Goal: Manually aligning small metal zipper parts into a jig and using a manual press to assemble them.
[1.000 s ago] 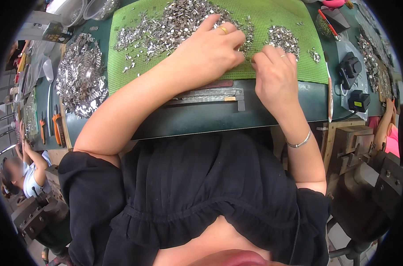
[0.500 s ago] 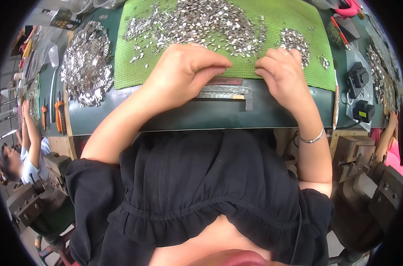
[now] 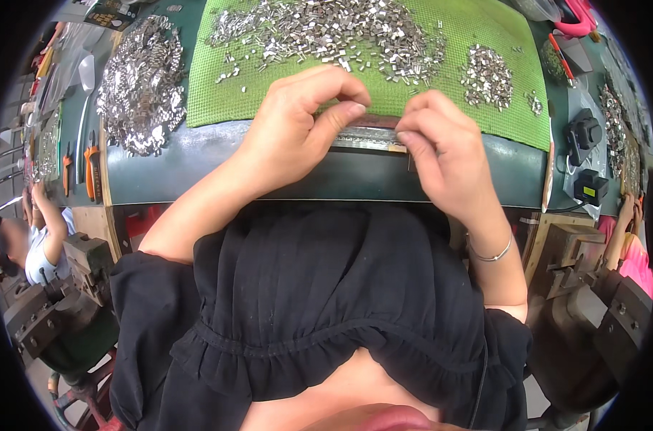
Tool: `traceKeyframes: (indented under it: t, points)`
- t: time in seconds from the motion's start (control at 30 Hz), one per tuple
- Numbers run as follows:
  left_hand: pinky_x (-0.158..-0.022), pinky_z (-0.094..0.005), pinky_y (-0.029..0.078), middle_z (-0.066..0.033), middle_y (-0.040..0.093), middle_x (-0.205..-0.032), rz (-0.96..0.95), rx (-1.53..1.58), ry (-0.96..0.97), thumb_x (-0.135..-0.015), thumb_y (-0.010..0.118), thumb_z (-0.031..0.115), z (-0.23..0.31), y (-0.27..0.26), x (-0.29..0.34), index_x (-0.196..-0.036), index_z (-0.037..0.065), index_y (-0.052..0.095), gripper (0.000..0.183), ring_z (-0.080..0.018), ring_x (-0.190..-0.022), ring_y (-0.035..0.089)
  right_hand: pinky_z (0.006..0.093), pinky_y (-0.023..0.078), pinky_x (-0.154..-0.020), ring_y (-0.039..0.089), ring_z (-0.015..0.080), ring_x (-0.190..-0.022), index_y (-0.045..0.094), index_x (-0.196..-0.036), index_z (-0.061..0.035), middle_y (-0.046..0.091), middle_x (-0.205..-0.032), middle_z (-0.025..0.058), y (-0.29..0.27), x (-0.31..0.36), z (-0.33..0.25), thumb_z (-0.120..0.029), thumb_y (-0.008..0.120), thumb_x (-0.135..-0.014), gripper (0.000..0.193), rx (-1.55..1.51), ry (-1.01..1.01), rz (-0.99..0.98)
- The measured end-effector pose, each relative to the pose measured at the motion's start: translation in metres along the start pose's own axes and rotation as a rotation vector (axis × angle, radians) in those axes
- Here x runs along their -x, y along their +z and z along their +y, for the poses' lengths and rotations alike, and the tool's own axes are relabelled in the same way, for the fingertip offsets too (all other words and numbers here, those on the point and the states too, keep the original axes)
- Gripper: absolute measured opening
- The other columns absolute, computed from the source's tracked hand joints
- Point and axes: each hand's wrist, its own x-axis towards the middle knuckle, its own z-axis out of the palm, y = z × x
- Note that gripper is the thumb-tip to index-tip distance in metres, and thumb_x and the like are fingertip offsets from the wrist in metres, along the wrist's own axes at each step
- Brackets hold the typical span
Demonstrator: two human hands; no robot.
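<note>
My left hand point(image 3: 298, 126) hovers over the near edge of the green mat, index finger and thumb curled together in a pinch. Whatever sits between those fingertips is too small to make out. Facing it, my right hand point(image 3: 445, 147) pinches with thumb and forefinger at the right end of a metal bar with a row of small marks or pieces point(image 3: 366, 138). What the right fingers hold is hidden. A reddish-brown strip point(image 3: 379, 121) lies just behind the bar. Beyond my hands, a large heap of small metal pieces point(image 3: 341, 32) spreads over the green mat point(image 3: 269, 100).
A smaller pile of metal pieces point(image 3: 487, 75) lies on the mat's right side. Left of the mat is a mound of shiny metal links point(image 3: 141, 90), with orange-handled pliers point(image 3: 92, 169) nearby. Black devices point(image 3: 584, 136) stand at right. Other people work on both sides.
My right hand has moved left and nearer to me, onto the bar's right end. My left hand's fingers have curled more. The view has shifted slightly.
</note>
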Motion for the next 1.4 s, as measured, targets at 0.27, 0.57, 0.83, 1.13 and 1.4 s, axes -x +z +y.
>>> traceKeyframes:
  t: [0.27,0.57,0.83,1.13,1.4]
  points:
    - [-0.072,-0.0309,0.052,-0.009,0.071,-0.086,-0.008,-0.045,-0.054,-0.088,0.068,0.001,0.009,0.005,0.008,-0.094,0.001,0.069,0.006,-0.0224,-0.079,0.069,0.0401,0.048,-0.063,0.061,0.0323,-0.073,0.057,-0.081,-0.0002,0.056,-0.086,0.0129,0.009,0.004,0.0,0.004,0.062,-0.079,0.007,0.147,-0.04,-0.06]
    - [-0.075,-0.0374,0.051,-0.0117,0.069,-0.09,-0.08,-0.129,0.036,-0.085,0.068,-0.001,0.007,0.019,0.008,-0.092,0.001,0.064,0.008,-0.0316,-0.084,0.066,0.0373,0.049,-0.067,0.061,0.0272,-0.081,0.062,-0.096,-0.0019,0.061,-0.103,0.0103,0.014,0.023,0.006,-0.006,0.069,-0.075,0.022,0.488,-0.27,-0.014]
    - [-0.076,-0.0394,0.051,-0.0124,0.067,-0.093,-0.139,-0.253,0.047,-0.083,0.068,0.0,0.004,0.027,0.011,-0.091,0.001,0.061,0.011,-0.0341,-0.087,0.065,0.041,0.051,-0.094,0.061,0.0372,-0.111,0.061,-0.121,0.0024,0.06,-0.124,0.0189,0.0,0.044,0.012,-0.003,0.078,-0.072,0.052,-0.034,0.006,-0.028]
    - [-0.07,-0.0393,0.05,-0.0092,0.062,-0.086,-0.122,-0.504,0.325,-0.08,0.068,0.002,0.008,0.03,0.007,-0.087,0.004,0.058,0.012,-0.0277,-0.079,0.062,0.0399,0.054,-0.088,0.064,0.0377,-0.105,0.064,-0.117,0.0016,0.065,-0.117,0.0185,-0.009,0.04,0.025,0.007,0.074,-0.071,0.047,-0.097,-0.009,-0.041]
    - [-0.08,-0.0407,0.047,-0.0052,0.067,-0.097,-0.157,-0.45,0.365,-0.076,0.073,0.007,0.008,0.017,-0.015,-0.089,0.006,0.068,0.014,-0.0241,-0.085,0.063,0.0378,0.054,-0.089,0.065,0.0357,-0.104,0.066,-0.114,0.0005,0.065,-0.117,0.0179,-0.022,0.041,0.024,-0.001,0.077,-0.073,0.042,-0.071,0.005,0.033]
